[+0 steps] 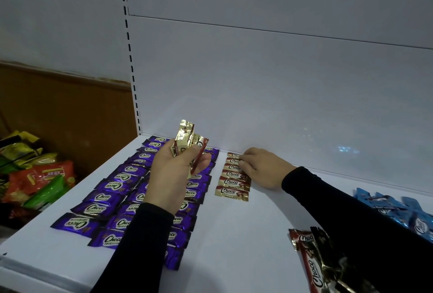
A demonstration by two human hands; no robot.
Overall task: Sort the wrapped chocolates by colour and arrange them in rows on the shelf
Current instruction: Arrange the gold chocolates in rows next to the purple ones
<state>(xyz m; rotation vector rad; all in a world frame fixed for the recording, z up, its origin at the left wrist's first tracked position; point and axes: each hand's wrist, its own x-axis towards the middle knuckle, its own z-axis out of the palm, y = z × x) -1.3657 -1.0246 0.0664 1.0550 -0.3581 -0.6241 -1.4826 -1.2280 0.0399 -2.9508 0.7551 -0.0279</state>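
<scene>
Left hand (173, 173) grips gold chocolates (187, 142); right hand (262, 167) seemingly touches gold row (233, 180).

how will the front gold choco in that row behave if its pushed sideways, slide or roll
The front gold chocolate lies flat on the smooth white shelf, so it would probably slide, not roll. Its wrapper looks glossy, so likely slippery and light. It sits close against the next one in the gold row, so a careless push may drag neighbours askew.

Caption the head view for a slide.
Left hand holds gold chocolates; right hand adjusts the gold row beside purple rows.
</scene>
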